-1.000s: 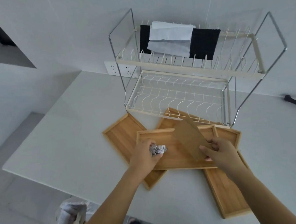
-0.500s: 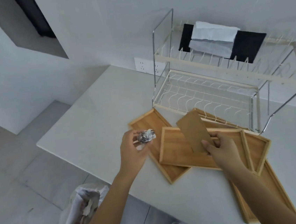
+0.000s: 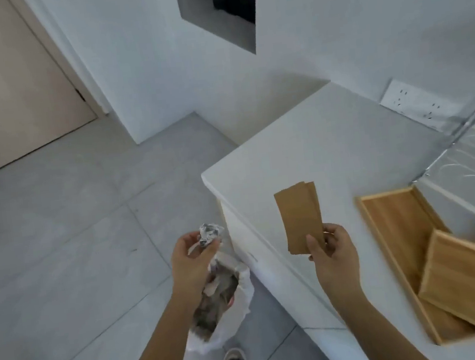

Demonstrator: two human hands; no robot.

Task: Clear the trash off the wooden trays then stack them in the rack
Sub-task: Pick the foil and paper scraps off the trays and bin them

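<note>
Trash is sitting in both my hands: left hand (image 3: 193,262) pinching a crumpled foil ball (image 3: 209,233) over the bag (image 3: 232,306), right hand (image 3: 334,259) gripping brown paper (image 3: 300,217) left of the trays (image 3: 406,238)

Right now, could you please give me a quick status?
Left hand holds foil wad above bin bag. Right hand holds brown card. Trays unstacked. Nothing blocking.

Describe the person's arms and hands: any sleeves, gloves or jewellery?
Both forearms are bare up to the frame edge, with no sleeves in view. The left hand and right hand wear no gloves; no watch, ring or wristband is visible.
</note>
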